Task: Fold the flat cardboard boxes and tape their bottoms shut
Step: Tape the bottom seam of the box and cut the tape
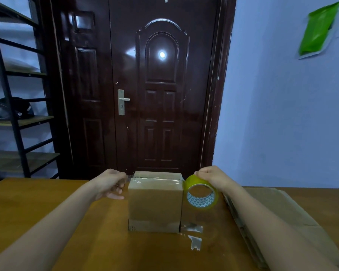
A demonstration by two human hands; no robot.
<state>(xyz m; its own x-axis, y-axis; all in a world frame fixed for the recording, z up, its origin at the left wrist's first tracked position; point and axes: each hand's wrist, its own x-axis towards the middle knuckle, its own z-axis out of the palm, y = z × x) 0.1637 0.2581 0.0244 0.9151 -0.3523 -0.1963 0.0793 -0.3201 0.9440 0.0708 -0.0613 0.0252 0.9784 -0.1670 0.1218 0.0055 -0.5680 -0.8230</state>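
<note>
Cardboard box (154,200) stands between hands: left hand (111,182) pinches tape end at far-left edge, right hand (213,178) grips roll (201,192) just right.

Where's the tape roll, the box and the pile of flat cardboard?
tape roll (201,194): head view, on its yellow rim.
box (155,206): head view, on its front side.
flat cardboard (278,208): head view, on the top sheet.

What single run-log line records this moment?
stage: taping box | left hand: pinching tape end at box edge | right hand: holding tape roll | flat cardboard: waiting right
</note>
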